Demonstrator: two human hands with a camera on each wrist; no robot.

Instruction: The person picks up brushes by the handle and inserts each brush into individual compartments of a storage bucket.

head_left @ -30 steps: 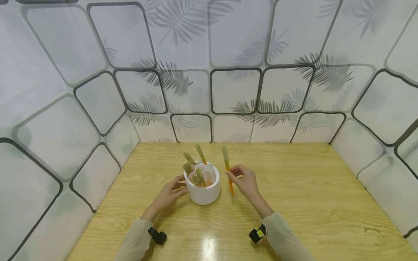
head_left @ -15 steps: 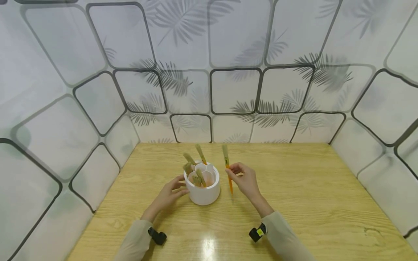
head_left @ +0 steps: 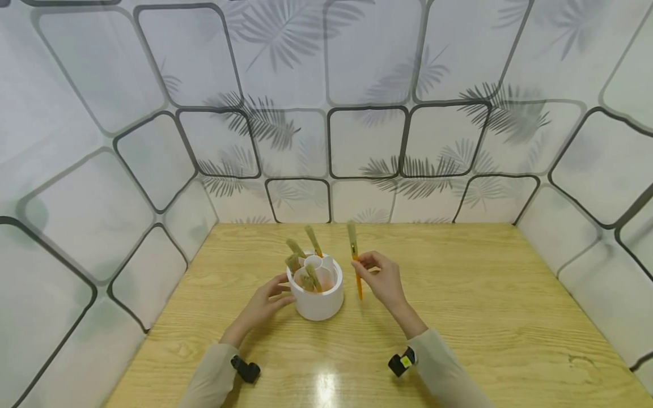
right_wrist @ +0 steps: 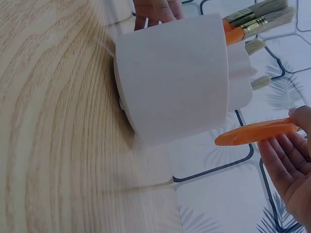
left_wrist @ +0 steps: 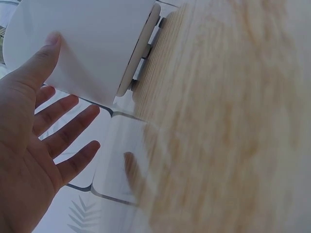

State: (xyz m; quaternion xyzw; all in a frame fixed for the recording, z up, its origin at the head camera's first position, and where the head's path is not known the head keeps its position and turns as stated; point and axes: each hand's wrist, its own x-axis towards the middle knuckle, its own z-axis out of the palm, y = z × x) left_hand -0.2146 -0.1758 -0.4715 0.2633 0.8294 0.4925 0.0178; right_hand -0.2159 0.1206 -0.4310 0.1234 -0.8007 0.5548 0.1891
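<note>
A white round brush holder (head_left: 320, 306) with inner compartments stands on the table, several paintbrushes (right_wrist: 260, 24) poking out above its rim. My left hand (head_left: 265, 303) is at its left side. In the left wrist view, that hand's thumb (left_wrist: 43, 60) lies against the white wall and the other fingers are spread, holding nothing. My right hand (head_left: 384, 283) pinches a paintbrush (head_left: 359, 286) between thumb and fingers, right of the holder and apart from it. The brush is nearly upright, pale bristles up; its orange handle (right_wrist: 252, 133) points down in the head view.
The wood-grain table (head_left: 490, 317) reaches back to a white wall covering (head_left: 367, 141) with dark outlines and leaf prints, which also encloses both sides. Small black cameras (head_left: 246, 369) are worn on both wrists. Short feet show under the holder in the left wrist view.
My right hand has raised the paintbrush a little, its handle tip now higher above the table. The left hand and the holder have stayed where they were.
</note>
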